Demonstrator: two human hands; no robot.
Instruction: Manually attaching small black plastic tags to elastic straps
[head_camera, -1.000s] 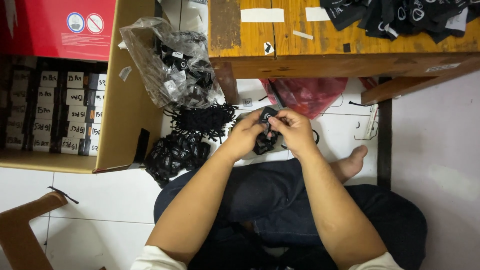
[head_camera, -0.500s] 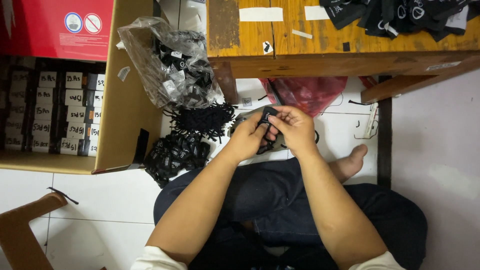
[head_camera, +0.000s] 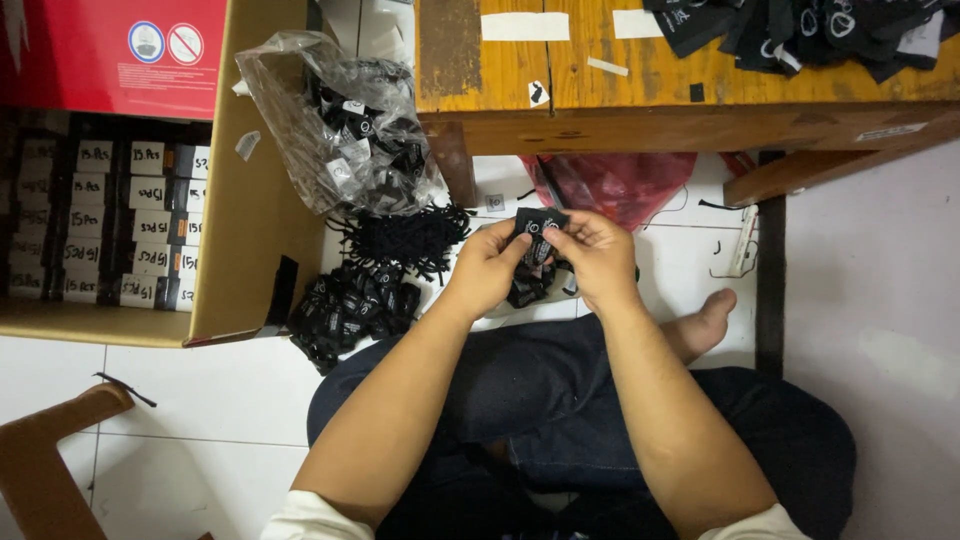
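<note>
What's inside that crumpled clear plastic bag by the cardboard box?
The clear plastic bag holds small black tags with white marks. Those deeper inside are hidden by creased plastic and the tags above them.

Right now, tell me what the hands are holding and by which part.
Both the left hand and the right hand pinch a small bunch of black tags between the fingertips, at its upper edges; the lower tags hang free below.

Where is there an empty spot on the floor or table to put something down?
Bare white floor tiles lie between the cardboard box and the wooden stool corner. The table is bare at its left end. It is crowded around the left hand and right hand: black tag piles, cords, plastic bag.
</note>
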